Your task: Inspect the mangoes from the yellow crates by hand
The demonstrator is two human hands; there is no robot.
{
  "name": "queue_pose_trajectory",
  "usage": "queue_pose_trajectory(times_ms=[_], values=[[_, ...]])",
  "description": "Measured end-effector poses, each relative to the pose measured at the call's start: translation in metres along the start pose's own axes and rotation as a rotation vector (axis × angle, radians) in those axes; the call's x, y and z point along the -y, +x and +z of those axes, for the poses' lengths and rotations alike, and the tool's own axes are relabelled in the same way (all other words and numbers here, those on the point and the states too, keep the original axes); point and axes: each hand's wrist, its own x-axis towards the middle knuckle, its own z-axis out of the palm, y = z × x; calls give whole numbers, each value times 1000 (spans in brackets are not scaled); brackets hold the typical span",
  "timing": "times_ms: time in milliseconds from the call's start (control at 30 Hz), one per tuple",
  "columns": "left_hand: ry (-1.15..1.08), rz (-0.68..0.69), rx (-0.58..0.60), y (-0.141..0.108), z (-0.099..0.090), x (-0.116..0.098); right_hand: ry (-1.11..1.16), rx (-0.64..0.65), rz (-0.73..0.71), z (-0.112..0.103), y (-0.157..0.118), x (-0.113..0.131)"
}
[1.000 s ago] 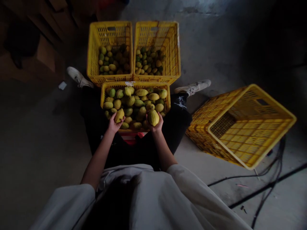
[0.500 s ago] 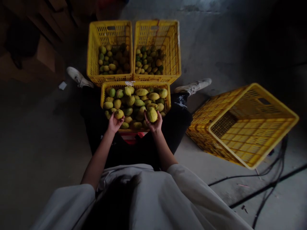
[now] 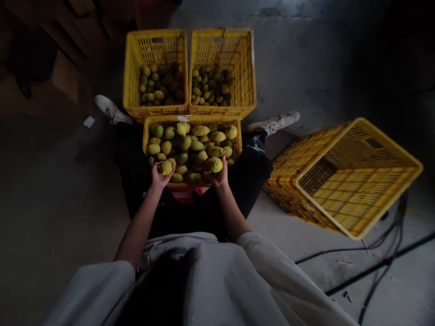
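My left hand (image 3: 161, 178) is closed around a yellow lemon (image 3: 166, 168) at the near left of the front crate. In my right hand (image 3: 222, 178) is a larger yellow-green lemon (image 3: 215, 165), its end tilted up toward me. Both hands hover over the near edge of the yellow plastic crate (image 3: 239, 140) between my legs. Lemons in yellow and green, such as this long one (image 3: 200, 130), fill that crate close to its rim. The undersides of both held lemons are hidden by my fingers.
Behind stand two yellow crates, the left one (image 3: 126, 68) and the right one (image 3: 252, 68), each with a layer of smaller fruit. A tilted yellow crate (image 3: 360, 121) lies at right, near black cables (image 3: 374, 267). Cardboard boxes (image 3: 64, 79) stand at far left.
Both lemons have turned in my hands, showing different sides. My left hand has shifted slightly left and down; the crates have stayed put.
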Motion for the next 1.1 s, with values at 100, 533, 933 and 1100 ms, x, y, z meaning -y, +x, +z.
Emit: queue_pose_trajectory(times_ms=[100, 533, 933, 1100], values=[[-15, 32, -1, 0, 3, 2, -13, -21, -40, 0, 0, 0], [28, 34, -2, 1, 7, 9, 55, -8, -139, 4, -5, 0], [364, 9, 64, 12, -8, 12, 120, 34, -1, 2, -4, 5], [396, -19, 86, 12, -8, 15, 128, -47, -35, 6, -6, 2]])
